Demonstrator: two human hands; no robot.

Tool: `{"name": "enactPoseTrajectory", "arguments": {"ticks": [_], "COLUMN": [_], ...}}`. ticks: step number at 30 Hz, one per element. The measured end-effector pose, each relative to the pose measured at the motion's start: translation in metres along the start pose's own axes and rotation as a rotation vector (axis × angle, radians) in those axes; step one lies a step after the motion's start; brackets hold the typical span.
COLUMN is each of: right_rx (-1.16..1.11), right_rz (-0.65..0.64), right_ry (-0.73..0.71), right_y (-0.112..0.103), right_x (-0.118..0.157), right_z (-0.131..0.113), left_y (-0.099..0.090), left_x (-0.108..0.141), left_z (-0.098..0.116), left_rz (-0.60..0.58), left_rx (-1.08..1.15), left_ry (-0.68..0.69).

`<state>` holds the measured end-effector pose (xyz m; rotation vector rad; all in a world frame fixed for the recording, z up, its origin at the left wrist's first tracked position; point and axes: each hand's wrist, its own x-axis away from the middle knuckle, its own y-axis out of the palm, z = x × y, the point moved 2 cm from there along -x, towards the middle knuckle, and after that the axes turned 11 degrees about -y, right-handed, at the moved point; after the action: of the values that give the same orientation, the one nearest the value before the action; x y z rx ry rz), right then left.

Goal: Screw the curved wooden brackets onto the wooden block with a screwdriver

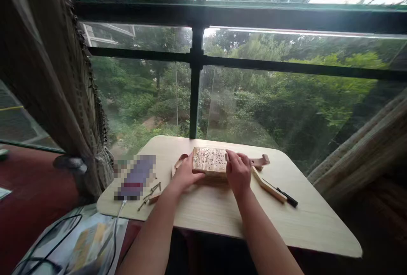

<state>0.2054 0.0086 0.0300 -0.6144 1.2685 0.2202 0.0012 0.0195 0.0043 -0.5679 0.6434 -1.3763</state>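
A wooden block (pixel 208 159) with a pale top full of small dark spots sits near the middle of the table. My left hand (pixel 183 174) grips its left end, thumb along the front edge and fingers partly hidden behind. At the block's right end, my right hand (pixel 238 169) is closed, fingertips over the top; a small pale piece shows at them, too little visible to name. Behind that hand, a wooden part with a raised end (pixel 263 160) sticks out to the right. Another curved wooden piece (pixel 179 162) lies partly behind my left hand.
Several long screws (pixel 152 192) and a short wooden piece (pixel 154 198) lie left of my forearm. A blurred phone-like device (pixel 136 177) with a white cable (pixel 119 215) rests further left. Rightward lie a wooden strip (pixel 270 188) and a black-handled screwdriver (pixel 288 198). A window stands beyond the table (pixel 305 224).
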Motion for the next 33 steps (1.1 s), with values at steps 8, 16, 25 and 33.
{"name": "enactPoseTrajectory", "arguments": {"ticks": [8, 16, 25, 33], "right_rx": [-0.572, -0.800, -0.380, -0.319], "right_rz": [-0.057, -0.403, -0.468, -0.327], "right_ry": [0.016, 0.123, 0.297, 0.346], "right_y": [0.007, 0.019, 0.018, 0.012], "right_x": [-0.001, 0.007, 0.007, 0.017], "right_z": [-0.003, -0.002, 0.007, 0.032], "left_y": [-0.004, -0.010, -0.017, -0.001], "left_x": [0.007, 0.004, 0.007, 0.013], "left_z": [0.006, 0.010, 0.021, 0.043], "left_rz": [-0.009, 0.043, 0.125, 0.146], "left_rx": [-0.060, -0.027, -0.078, -0.073], "left_ry": [0.101, 0.116, 0.029, 0.173]}}
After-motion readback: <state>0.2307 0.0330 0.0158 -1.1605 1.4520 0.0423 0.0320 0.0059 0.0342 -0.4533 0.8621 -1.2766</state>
